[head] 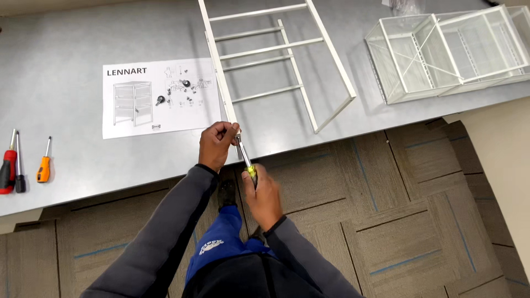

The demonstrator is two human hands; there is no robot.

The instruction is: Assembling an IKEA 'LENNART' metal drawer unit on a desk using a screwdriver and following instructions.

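A white metal ladder-like frame point(276, 49) lies on the grey table point(55, 66), with its near corner at the table's front edge. My left hand point(216, 144) is closed around that near corner of the frame. My right hand point(264, 197) grips the yellow-green handle of a screwdriver point(245, 160). The screwdriver's shaft points up and left, and its tip meets the frame's corner beside my left fingers. A second, smaller white frame lies under the first one.
A paper instruction sheet point(157, 96) lies left of the frame. Near the table's left edge lie a red screwdriver point(8, 168), a dark one point(19, 177) and a small orange one point(43, 165). White wire baskets point(447, 52) sit at the back right. Carpet tiles cover the floor.
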